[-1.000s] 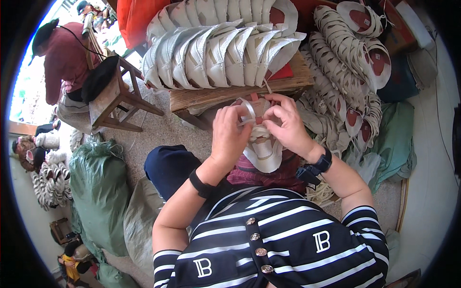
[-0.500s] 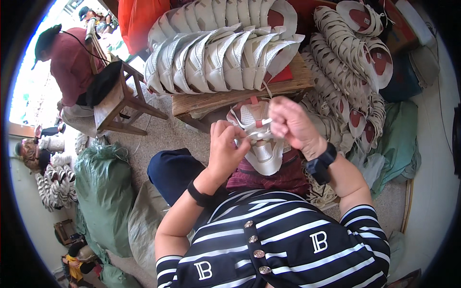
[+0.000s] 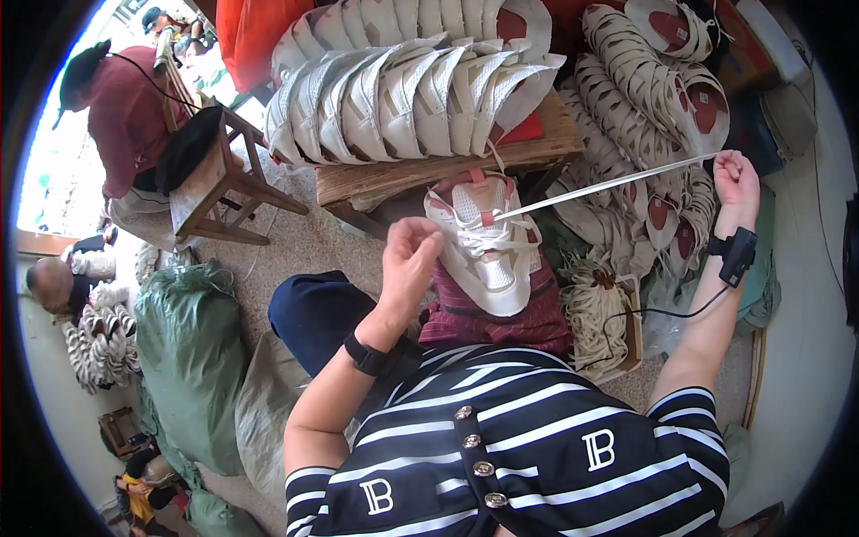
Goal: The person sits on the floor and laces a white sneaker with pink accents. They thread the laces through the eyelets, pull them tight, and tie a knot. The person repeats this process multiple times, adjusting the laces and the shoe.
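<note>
A white shoe upper (image 3: 497,277) with pinkish trim lies on the maroon cloth (image 3: 447,329) over my lap, its toe pointing toward me. White lace crosses its eyelets. One length of shoelace (image 3: 617,182) runs taut from the upper's throat out to the far right, where my right hand (image 3: 737,183) grips its end in closed fingers. My left hand (image 3: 410,264) is beside the upper's left edge, fingers bent together near the eyelets. Whatever lies between those fingertips is too small to make out.
Nested white uppers (image 3: 394,112) lie on a wooden bench (image 3: 376,183) ahead. More stacked uppers (image 3: 644,98) stand at the right, above a box of loose laces (image 3: 598,327). Green sacks (image 3: 188,367) fill the left. A person (image 3: 134,112) sits near a wooden stool (image 3: 201,183).
My right hand has swung from above the upper far out to the right, drawing the lace out straight. My left hand has shifted slightly left and down, off the laces' middle.
</note>
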The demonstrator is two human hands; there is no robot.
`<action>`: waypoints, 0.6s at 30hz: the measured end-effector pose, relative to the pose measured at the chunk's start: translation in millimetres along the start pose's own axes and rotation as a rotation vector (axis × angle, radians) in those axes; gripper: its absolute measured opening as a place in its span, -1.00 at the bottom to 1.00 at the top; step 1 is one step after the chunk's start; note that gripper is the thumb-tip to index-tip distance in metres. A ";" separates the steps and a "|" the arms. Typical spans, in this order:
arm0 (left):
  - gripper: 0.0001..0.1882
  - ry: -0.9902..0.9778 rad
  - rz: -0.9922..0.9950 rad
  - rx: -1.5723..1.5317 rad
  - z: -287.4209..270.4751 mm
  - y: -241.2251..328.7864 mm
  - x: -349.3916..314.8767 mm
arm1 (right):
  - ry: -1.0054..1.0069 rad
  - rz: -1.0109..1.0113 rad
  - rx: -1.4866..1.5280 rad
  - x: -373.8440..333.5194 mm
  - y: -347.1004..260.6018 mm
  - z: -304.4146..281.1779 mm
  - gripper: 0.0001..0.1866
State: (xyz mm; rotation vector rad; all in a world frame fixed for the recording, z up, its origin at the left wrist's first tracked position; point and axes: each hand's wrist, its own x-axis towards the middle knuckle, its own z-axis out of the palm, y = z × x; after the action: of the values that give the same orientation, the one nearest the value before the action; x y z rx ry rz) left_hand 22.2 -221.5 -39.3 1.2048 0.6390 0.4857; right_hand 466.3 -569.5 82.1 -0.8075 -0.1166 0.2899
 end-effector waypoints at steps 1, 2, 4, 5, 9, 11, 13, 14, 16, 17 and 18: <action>-0.90 0.037 0.074 0.088 -4.0 -6.7 1.3 | 0.021 -0.075 -0.105 -1.0 6.1 -6.9 -0.82; -0.90 0.068 0.111 0.132 -7.6 -6.5 0.9 | 0.034 -0.136 -0.197 -7.9 35.1 8.2 -0.86; -0.89 0.111 0.183 0.211 -12.1 -4.4 -1.4 | 0.047 -0.304 -0.664 -55.5 90.6 67.9 -0.86; -0.87 0.093 0.246 0.229 -10.1 0.7 -2.4 | -0.062 -0.250 -1.017 -75.4 108.8 82.2 -0.77; -0.79 0.073 0.539 0.621 3.6 34.7 4.7 | -0.766 -0.301 -1.397 -158.3 180.3 134.4 -0.82; -0.76 0.007 0.688 0.813 12.0 45.8 12.4 | -0.946 -0.240 -1.354 -190.9 200.7 156.6 -0.85; -0.72 -0.101 0.614 0.860 11.9 41.3 16.5 | -0.999 -0.325 -1.357 -204.9 218.1 164.8 -0.84; -0.76 -0.104 0.671 0.864 12.4 43.7 18.6 | -1.025 -0.384 -1.382 -205.4 225.4 164.8 -0.84; -0.84 -0.107 0.786 0.871 13.3 51.3 19.5 | -1.056 -0.379 -1.401 -206.3 229.8 167.1 -0.83; -0.86 -0.125 0.754 0.892 11.8 53.3 17.8 | -1.062 -0.315 -1.397 -205.6 229.0 168.5 -0.83; -0.89 -0.143 0.723 0.912 7.1 55.4 14.8 | -1.069 -0.251 -1.393 -204.2 228.5 169.4 -0.82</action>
State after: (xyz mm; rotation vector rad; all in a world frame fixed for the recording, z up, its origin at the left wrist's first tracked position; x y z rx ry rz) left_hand 37.3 -200.5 12.4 2.3430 0.2633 0.7259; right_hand 187.3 -363.4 34.1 -1.9089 -1.5421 0.3602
